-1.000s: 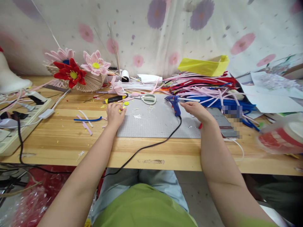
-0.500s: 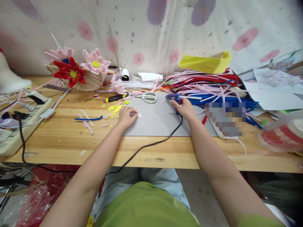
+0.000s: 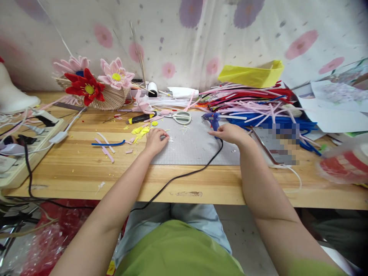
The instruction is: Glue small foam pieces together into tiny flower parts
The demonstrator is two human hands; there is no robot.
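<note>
Handling the glue gun (image 3: pixel 212 118) well calls for a firm wrap around its handle. It sits just ahead of the right hand (image 3: pixel 231 134), whose fingers reach across the handle; whether they close on it, I cannot tell. The left hand (image 3: pixel 156 140) curls beside white strands (image 3: pixel 171 140) on the grey mat (image 3: pixel 186 155), any pinch hidden. Its fingertips belong clear of the nozzle, with the black cord (image 3: pixel 202 170) slack.

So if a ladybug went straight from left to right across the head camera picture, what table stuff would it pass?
Cream power strip → blue pipe cleaner → the person's left hand → purple-blue hot glue gun → phone or tablet → red-and-white container.
</note>
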